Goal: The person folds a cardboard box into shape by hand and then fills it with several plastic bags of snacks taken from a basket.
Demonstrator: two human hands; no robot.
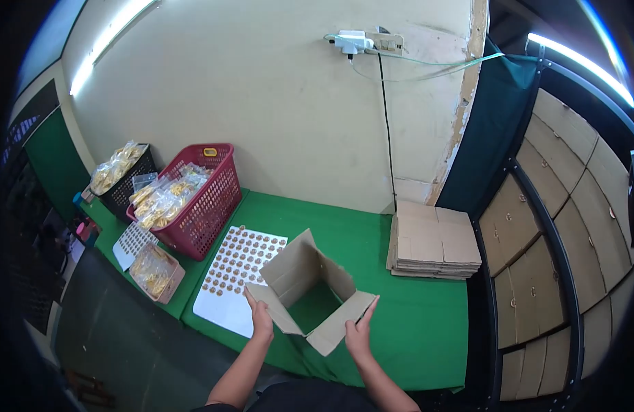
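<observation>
An unfolded cardboard box [300,271], open through its middle so that green cloth shows inside, is held above the table between both hands. My left hand [260,319] grips its left flap, and my right hand [359,334] grips the right flap. Just left of the box lies a white sheet [224,307] with rows of round brown stickers on its upper part. A stack of flat cardboard boxes [435,237] rests at the back right of the green table [420,323].
A red basket [221,199] and a black basket [147,165] hold plastic packets at the left. Near them are a small bin [169,292] and another sticker sheet [133,242]. Shelves with closed boxes [536,295] stand right. A black cable [388,130] hangs down the wall.
</observation>
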